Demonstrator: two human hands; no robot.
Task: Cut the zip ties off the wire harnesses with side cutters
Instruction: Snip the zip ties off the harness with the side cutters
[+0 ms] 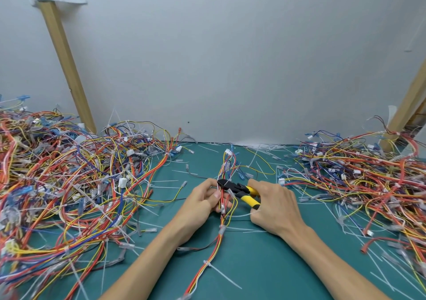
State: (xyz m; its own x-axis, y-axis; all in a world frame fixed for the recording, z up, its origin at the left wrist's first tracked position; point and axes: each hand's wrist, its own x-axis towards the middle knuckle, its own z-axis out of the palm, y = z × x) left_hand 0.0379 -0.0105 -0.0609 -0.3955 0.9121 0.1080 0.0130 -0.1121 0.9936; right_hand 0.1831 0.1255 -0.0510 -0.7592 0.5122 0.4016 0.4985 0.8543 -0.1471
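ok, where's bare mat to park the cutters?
Best: green mat between the forearms, right of the held harness. Smaller patch between left wire pile and harness, strewn with cut ties. Right wire pile leaves no room.

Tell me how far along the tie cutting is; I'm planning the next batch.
Done: cut zip ties litter the green mat by the wall. In hand: the left grip holds one harness while the right grip holds the side cutters, nose at the bundle. Left: a zip tie still rings that harness lower down, and more ties show in the left pile.
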